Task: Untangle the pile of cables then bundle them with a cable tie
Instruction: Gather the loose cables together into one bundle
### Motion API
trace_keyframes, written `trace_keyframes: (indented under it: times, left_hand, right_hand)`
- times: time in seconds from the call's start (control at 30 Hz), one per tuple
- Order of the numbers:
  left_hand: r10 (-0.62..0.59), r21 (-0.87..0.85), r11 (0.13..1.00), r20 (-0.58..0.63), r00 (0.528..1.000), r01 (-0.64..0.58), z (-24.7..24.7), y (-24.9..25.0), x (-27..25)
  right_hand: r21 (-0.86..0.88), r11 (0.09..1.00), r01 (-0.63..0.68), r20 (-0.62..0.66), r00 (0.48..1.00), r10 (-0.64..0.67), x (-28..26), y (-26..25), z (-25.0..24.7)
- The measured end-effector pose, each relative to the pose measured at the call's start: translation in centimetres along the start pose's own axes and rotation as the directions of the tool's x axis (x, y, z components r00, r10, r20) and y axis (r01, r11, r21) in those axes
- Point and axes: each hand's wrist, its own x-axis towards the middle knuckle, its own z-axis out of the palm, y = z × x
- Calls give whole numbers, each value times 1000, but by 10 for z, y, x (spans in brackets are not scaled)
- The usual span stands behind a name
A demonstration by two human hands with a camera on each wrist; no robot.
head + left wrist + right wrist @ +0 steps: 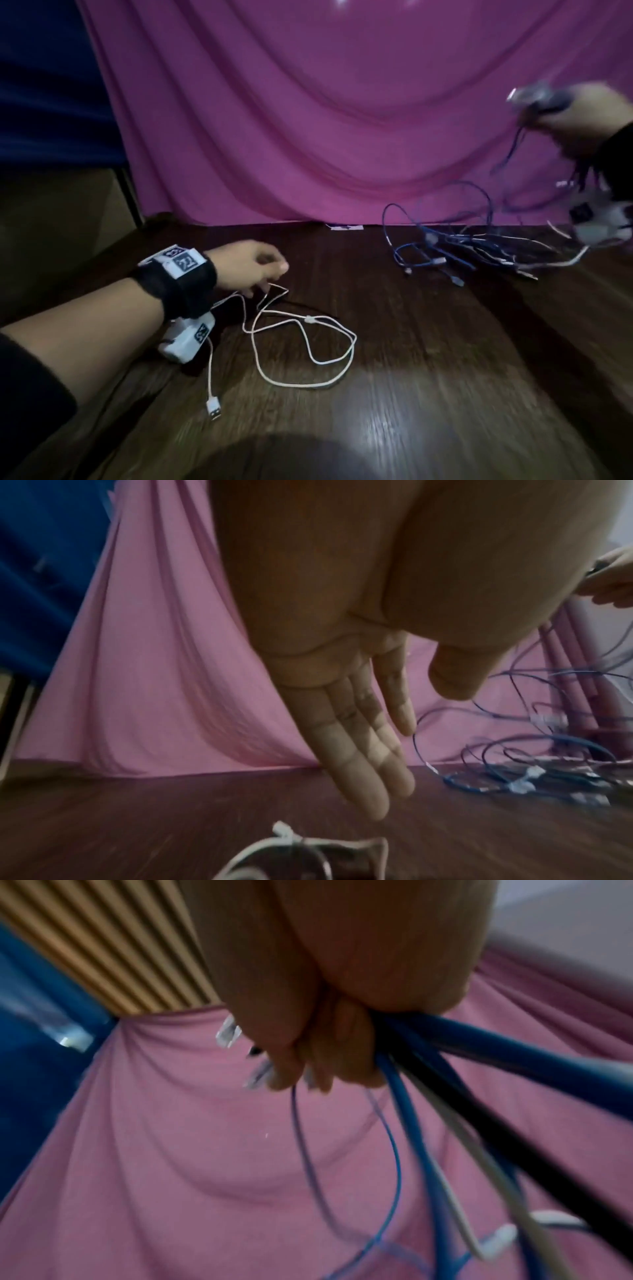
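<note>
A white USB cable (pixel 305 346) lies in loose loops on the dark wooden table (pixel 428 377), its plug (pixel 214 409) toward the front. My left hand (pixel 253 270) hovers over its far end; in the left wrist view the fingers (pixel 359 750) are straight, just above the cable (pixel 284 842), holding nothing. My right hand (pixel 575 116) is raised at the right and grips a bunch of blue, white and black cables (pixel 445 1096). The rest of that tangle (pixel 479 246) trails down onto the table. A thin black strip (pixel 308 306) lies under the white cable.
A pink cloth (pixel 308 120) hangs behind the table's back edge. A small white label (pixel 344 226) sits at that edge. The table's left edge runs beside my left forearm. Blue fabric (pixel 51 85) fills the far left.
</note>
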Motion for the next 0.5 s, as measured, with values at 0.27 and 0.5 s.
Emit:
trace_keyframes:
  times: [0.27, 0.5]
  left_hand:
    - [1, 184, 982, 195, 981, -37, 16, -23, -38]
    - [-168, 367, 930, 491, 855, -28, -6, -53, -97]
  right_hand:
    - [-1, 1000, 13, 213, 977, -13, -77, -31, 85]
    - [425, 903, -66, 460, 875, -152, -117, -75, 105]
